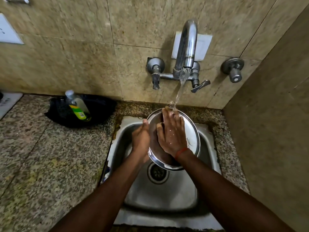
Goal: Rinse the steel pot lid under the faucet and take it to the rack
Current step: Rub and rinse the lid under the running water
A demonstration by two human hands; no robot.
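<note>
The round steel pot lid (192, 134) is held tilted over the steel sink (167, 195), under the stream running from the wall faucet (186, 47). My left hand (141, 139) grips the lid's left rim from outside. My right hand (172, 133) lies flat with fingers spread on the lid's shiny inner face, and the water falls onto its fingertips at the lid's top edge. A red thread circles my right wrist. No rack is in view.
A bottle of green dish liquid (77, 106) stands in a dark pan (100, 106) on the speckled granite counter (41, 156) to the left. Two valve knobs (233, 69) flank the faucet. A tiled wall closes off the right side. The drain (157, 173) lies below the lid.
</note>
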